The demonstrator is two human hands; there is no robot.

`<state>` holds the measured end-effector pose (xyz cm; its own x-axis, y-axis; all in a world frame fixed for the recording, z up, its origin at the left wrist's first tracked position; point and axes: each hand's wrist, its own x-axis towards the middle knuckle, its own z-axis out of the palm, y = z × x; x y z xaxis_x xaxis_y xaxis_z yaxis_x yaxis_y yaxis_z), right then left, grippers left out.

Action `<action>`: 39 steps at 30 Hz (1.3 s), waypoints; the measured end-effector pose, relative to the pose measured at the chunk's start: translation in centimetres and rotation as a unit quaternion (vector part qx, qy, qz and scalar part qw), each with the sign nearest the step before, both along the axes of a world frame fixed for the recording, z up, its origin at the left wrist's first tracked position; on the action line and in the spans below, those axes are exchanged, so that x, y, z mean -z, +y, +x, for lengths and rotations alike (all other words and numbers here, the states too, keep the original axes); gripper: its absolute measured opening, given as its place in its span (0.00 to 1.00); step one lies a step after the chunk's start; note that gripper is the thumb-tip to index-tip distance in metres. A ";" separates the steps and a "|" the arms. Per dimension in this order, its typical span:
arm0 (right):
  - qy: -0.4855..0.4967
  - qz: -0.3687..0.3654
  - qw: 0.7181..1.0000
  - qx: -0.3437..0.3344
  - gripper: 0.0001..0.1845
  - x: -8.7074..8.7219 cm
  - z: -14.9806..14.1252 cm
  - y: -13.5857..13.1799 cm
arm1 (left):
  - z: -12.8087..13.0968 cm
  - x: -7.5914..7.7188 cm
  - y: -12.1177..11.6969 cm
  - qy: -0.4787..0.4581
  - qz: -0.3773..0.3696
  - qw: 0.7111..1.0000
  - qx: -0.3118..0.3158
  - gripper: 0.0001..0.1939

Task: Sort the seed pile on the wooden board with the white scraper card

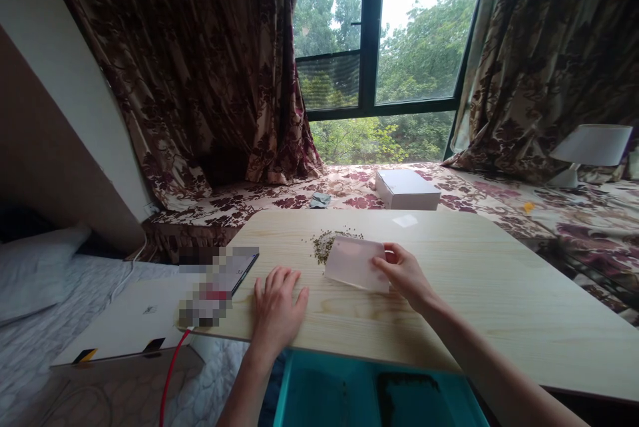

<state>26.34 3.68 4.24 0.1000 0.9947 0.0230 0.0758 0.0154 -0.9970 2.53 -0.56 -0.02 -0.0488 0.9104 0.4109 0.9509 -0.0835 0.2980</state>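
My right hand (401, 272) grips the right edge of a pale, translucent flat rectangular plate (355, 262), thumb on top and fingers behind it. The plate is tilted over the wooden table (479, 281). At its upper left lies a scattered pile of small greenish grains (322, 246), partly hidden behind the plate; whitish bits show among them. Flat on the table to the left rests my left hand (279, 300), fingers spread and holding nothing. Below the table's near edge is a teal divided bin (324, 387), with a dark patch in its right compartment.
On the table's left edge lies a partly blurred tablet-like device (244, 271) with a red cable (171, 374). A small white paper (405, 221) is near the far edge. Beyond are a white box (408, 191), a folded cloth (320, 200) and a lamp (592, 147). A bed stands left.
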 end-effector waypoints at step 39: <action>-0.013 0.147 0.982 0.116 0.21 1.6 6.2 2.7 | -0.3 0.2 0.0 0.012 -0.007 1.000 0.001 0.14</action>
<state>32.49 6.43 2.62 0.3180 0.8958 0.3105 0.1361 0.2810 -0.9500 2.27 -0.51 -0.24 -0.0380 0.9158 0.3999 0.9578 -0.0807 0.2758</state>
